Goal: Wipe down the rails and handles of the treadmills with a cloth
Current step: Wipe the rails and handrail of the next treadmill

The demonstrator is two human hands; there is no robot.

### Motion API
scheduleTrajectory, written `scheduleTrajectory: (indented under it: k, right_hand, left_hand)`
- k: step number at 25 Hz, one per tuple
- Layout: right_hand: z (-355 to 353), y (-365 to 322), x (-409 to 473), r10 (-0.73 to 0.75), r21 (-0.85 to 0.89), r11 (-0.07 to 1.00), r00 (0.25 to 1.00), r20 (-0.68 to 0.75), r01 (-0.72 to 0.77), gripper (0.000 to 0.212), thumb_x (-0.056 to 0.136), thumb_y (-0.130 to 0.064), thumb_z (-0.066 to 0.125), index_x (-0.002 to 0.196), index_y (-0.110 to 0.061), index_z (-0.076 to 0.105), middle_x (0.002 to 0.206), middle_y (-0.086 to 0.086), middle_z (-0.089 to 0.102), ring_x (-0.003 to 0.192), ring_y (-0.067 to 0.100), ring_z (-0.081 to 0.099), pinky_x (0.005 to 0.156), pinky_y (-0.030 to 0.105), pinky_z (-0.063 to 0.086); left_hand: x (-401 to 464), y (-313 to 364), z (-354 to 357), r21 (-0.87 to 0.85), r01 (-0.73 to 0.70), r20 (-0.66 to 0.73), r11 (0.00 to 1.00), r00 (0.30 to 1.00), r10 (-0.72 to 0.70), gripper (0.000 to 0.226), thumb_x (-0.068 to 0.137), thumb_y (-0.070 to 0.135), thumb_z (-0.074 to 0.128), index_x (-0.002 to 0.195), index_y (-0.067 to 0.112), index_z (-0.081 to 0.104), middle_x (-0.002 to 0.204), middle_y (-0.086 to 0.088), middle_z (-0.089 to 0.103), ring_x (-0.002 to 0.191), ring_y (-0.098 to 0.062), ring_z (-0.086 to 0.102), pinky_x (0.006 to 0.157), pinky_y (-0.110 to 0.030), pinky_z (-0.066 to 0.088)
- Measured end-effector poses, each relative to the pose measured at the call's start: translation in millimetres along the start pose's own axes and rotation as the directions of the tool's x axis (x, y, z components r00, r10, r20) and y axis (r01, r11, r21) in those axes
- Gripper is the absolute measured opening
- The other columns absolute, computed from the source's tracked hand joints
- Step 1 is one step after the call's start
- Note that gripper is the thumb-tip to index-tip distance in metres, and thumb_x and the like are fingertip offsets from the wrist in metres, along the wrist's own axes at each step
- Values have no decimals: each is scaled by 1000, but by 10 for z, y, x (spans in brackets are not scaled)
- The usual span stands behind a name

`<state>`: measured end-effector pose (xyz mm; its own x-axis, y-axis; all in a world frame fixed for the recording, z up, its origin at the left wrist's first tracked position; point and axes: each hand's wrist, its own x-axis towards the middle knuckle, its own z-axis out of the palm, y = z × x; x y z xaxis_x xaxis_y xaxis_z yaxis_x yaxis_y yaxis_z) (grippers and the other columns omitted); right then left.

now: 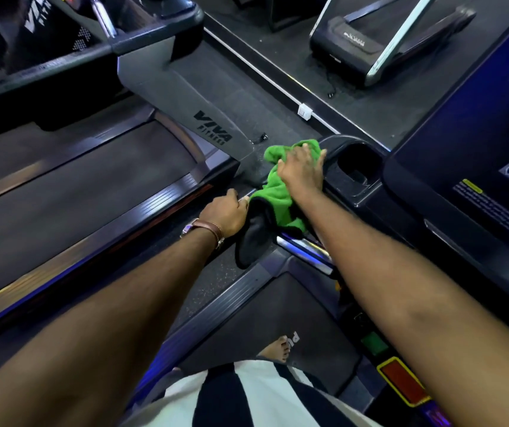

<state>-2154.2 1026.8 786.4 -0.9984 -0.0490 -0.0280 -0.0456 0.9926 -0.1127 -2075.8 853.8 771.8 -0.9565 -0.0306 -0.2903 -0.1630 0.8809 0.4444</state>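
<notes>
A green cloth (274,192) with a black edge lies draped over the left handrail (302,246) of the treadmill I stand on. My right hand (301,172) presses flat on the cloth near the rail's top, beside the console's cup holder (356,166). My left hand (227,212), with a brown strap at the wrist, is closed around the lower part of the cloth and rail; its fingers are hidden from view. Below the cloth, the shiny rail shows.
A second treadmill's belt (71,195) and grey upright marked VIVA FITNESS (191,112) stand to the left. The dark console screen (478,143) fills the right. My bare foot (279,348) rests on the belt below. A red stop button (401,380) sits lower right.
</notes>
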Motion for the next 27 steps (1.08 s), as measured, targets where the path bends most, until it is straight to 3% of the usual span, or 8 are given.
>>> scheduleTrajectory:
  k: [4, 8, 10, 14, 18, 21, 24, 27]
  right_hand:
    - [72, 81, -44, -417, 6, 909, 908, 42, 417, 40, 100, -42, 38, 117, -15, 61, 126, 5, 61, 125, 20, 49, 118, 55, 4]
    - [-203, 259, 376, 12, -139, 990, 989, 148, 8, 49, 94, -44, 34, 122, -17, 64, 133, 10, 58, 133, 26, 43, 114, 65, -1]
    - [-263, -97, 429, -78, -175, 973, 933, 350, 147, 60, 89, -54, 30, 128, -20, 60, 138, 9, 56, 131, 28, 47, 110, 64, 7]
    - [-215, -602, 322, -335, 21, 914, 726, 600, 405, 66, 89, -58, 34, 133, -15, 57, 142, 12, 52, 125, 27, 53, 90, 35, 40]
    - [-362, -478, 593, -298, 173, 953, 657, 693, 249, 38, 101, -21, 41, 120, 6, 61, 135, 21, 55, 123, 35, 49, 59, 17, 36]
    - [-296, -400, 825, -120, 103, 993, 624, 772, 63, 44, 100, -25, 45, 67, 3, 48, 102, 33, 52, 100, 29, 48, 82, 22, 37]
    - [-203, -538, 864, -73, 65, 997, 508, 859, 33, 42, 92, -43, 57, 77, -4, 61, 84, 12, 61, 98, 21, 56, 87, 32, 43]
    - [-107, -398, 379, -371, 122, 928, 837, 403, 352, 52, 81, -57, 45, 97, -15, 69, 99, 9, 70, 99, 30, 65, 80, 39, 39]
  left_hand:
    - [121, 231, 23, 6, 71, -23, 997, 997, -71, 52, 94, 48, 29, 112, 6, 56, 121, -27, 58, 108, -44, 56, 87, -41, 44]
    - [218, 260, 27, -72, 116, -44, 991, 992, -119, 54, 94, 46, 32, 106, 2, 61, 118, -28, 60, 107, -44, 56, 86, -40, 44]
    - [219, 226, 28, -131, 162, -113, 978, 978, -177, 47, 93, 37, 36, 101, 0, 64, 114, -28, 61, 104, -44, 56, 79, -38, 42]
    - [172, 217, 12, -183, 221, -179, 958, 951, -253, 40, 91, 31, 40, 98, 1, 66, 107, -28, 63, 99, -44, 57, 70, -36, 38]
    - [102, 258, 45, -157, 179, -229, 971, 950, -212, 42, 94, 35, 38, 88, 4, 66, 99, -27, 65, 91, -44, 58, 67, -38, 40]
    - [111, 281, 59, -134, 191, -277, 972, 935, -222, 44, 93, 36, 36, 86, 4, 66, 97, -26, 66, 90, -45, 59, 69, -39, 43]
    - [181, 291, 56, -140, 235, -272, 962, 925, -265, 44, 90, 38, 38, 85, 5, 66, 96, -26, 66, 89, -45, 59, 70, -40, 46]
    - [196, 284, 52, -125, 227, -252, 966, 934, -252, 41, 89, 39, 40, 85, 7, 66, 95, -25, 66, 89, -45, 59, 68, -39, 43]
